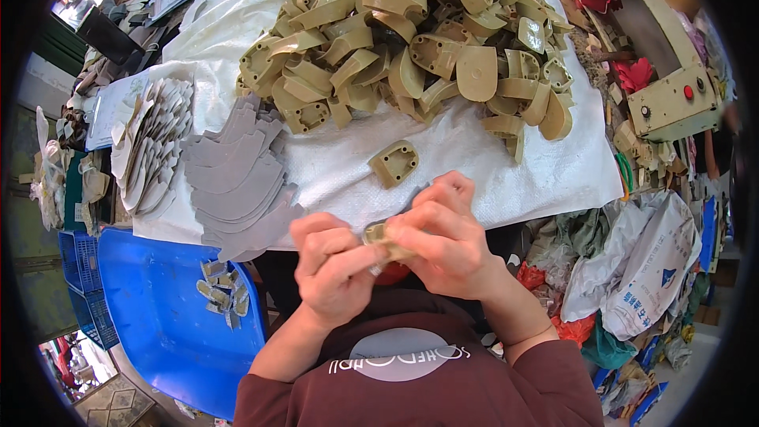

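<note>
In front of my chest, my left hand (335, 269) and my right hand (447, 241) are closed together around a tan plastic shoe heel (375, 232). My fingers hide most of it, and they are slightly smeared. A dark grey edge (417, 196) shows behind the right fingers, perhaps a piece of cut sheet. One loose shoe heel (394, 164) lies just beyond my hands on the white woven sheet (332, 166). Farther back rises a big pile of similar tan heels (395, 39). To the left are fanned grey cut pieces (237, 182) with curved edges.
A stack of pale cut pieces (154, 146) lies left of the grey ones. Below the table's left corner is a blue plastic tub (166, 316) holding several covered heels (224, 292). At right stand a beige control box (676, 103) with a red button and white plastic bags (640, 261).
</note>
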